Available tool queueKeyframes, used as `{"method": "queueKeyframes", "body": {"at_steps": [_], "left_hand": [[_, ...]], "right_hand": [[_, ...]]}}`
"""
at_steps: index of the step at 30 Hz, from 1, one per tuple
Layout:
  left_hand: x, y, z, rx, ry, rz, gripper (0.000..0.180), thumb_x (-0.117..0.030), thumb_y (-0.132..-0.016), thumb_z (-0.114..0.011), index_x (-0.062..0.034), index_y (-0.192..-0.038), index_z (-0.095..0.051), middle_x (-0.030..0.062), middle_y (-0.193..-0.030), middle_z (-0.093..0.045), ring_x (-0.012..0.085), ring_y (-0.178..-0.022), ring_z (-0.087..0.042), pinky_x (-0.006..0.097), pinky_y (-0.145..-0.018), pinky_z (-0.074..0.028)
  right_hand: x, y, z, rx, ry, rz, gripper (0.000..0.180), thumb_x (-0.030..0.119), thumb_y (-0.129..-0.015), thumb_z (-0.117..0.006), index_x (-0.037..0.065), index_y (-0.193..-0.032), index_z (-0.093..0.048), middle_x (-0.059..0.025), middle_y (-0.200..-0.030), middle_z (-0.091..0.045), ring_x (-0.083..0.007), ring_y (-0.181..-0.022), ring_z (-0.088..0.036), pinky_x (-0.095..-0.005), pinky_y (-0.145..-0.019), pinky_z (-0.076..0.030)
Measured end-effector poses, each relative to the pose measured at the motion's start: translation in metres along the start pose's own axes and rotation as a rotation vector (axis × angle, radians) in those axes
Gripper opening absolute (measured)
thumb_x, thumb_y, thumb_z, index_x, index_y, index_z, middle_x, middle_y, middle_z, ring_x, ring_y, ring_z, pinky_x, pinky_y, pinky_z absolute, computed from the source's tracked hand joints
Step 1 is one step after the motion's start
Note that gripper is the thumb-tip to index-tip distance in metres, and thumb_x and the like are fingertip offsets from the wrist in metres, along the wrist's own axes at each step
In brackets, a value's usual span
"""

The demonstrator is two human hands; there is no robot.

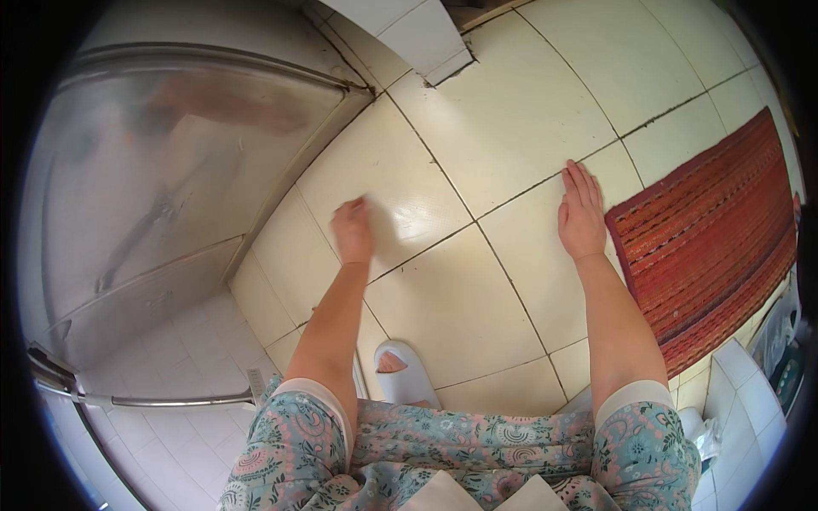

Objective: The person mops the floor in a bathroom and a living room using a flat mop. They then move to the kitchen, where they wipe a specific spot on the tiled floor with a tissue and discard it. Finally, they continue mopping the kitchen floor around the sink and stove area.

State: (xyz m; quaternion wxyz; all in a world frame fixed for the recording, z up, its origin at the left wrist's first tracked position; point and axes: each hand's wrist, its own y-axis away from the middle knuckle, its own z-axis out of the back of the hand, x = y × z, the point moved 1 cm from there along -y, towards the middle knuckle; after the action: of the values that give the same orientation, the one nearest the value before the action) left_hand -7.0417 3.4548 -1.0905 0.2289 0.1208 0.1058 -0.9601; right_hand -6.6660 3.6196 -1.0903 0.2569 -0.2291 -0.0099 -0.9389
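Observation:
My left hand [353, 230] is held over the cream tiled floor [426, 315], left of the middle. Its fingers are curled in and slightly blurred, and whatever they may hold is hidden. A soft shadow falls on the tile beside it. Farther right, my right hand [581, 210] is open, with its fingers stretched out side by side toward a dark joint between tiles. Nothing shows in it. The red striped woven mat [711, 238] lies just right of that hand and forearm.
A glossy panel with a metal frame [162, 179] stands along the left, with a metal bar [170, 400] below it. A white tiled post [417, 38] meets the floor at the top. My foot in a pale slipper [405, 375] is below. A white tiled ledge [737, 366] is at lower right.

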Motion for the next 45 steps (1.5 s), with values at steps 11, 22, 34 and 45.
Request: {"method": "queueKeyframes", "body": {"at_steps": [11,22,34,45], "left_hand": [[-0.088,0.037,-0.019,-0.024,0.133,0.147,0.033,-0.026,-0.091,-0.045,0.0049,-0.099,-0.054,0.0196,-0.094,-0.055,0.0316,-0.089,-0.05,0.037,-0.083,-0.039],[-0.028,0.035,-0.017,-0.124,0.159,0.348,0.028,-0.02,-0.093,-0.043,0.0066,-0.095,-0.05,0.0165,-0.09,-0.049,0.0256,-0.081,-0.047,0.032,-0.077,-0.039],[-0.119,-0.212,0.001,-0.117,-0.534,-0.619,0.017,-0.014,-0.078,-0.057,-0.0107,-0.093,-0.065,0.0058,-0.087,-0.06,0.0223,-0.083,-0.057,0.039,-0.074,-0.041],[-0.109,-0.246,-0.037,0.416,-1.134,-0.478,0.026,-0.015,-0.083,-0.049,-0.0119,-0.105,-0.062,0.0053,-0.091,-0.066,0.0245,-0.107,-0.052,0.045,-0.108,-0.008]], "right_hand": [[0.008,-0.002,-0.001,-0.026,0.055,0.006,0.044,0.003,-0.08,-0.043,0.001,-0.124,-0.041,-0.0084,-0.135,-0.036,-0.0244,-0.127,-0.031,-0.0388,-0.108,-0.023],[0.008,-0.005,-0.002,-0.029,0.07,-0.006,0.045,0.004,-0.08,-0.042,0.001,-0.124,-0.041,-0.0082,-0.135,-0.036,-0.0245,-0.127,-0.031,-0.0396,-0.108,-0.023],[0.005,-0.006,0.0,0.03,0.042,-0.042,0.05,0.002,-0.076,-0.046,0.002,-0.125,-0.039,-0.0075,-0.137,-0.034,-0.0242,-0.128,-0.029,-0.0406,-0.108,-0.023],[0.002,-0.01,0.003,0.047,0.035,-0.028,0.053,0.001,-0.071,-0.049,0.001,-0.124,-0.04,-0.0089,-0.136,-0.036,-0.0253,-0.127,-0.031,-0.042,-0.107,-0.024]]}}
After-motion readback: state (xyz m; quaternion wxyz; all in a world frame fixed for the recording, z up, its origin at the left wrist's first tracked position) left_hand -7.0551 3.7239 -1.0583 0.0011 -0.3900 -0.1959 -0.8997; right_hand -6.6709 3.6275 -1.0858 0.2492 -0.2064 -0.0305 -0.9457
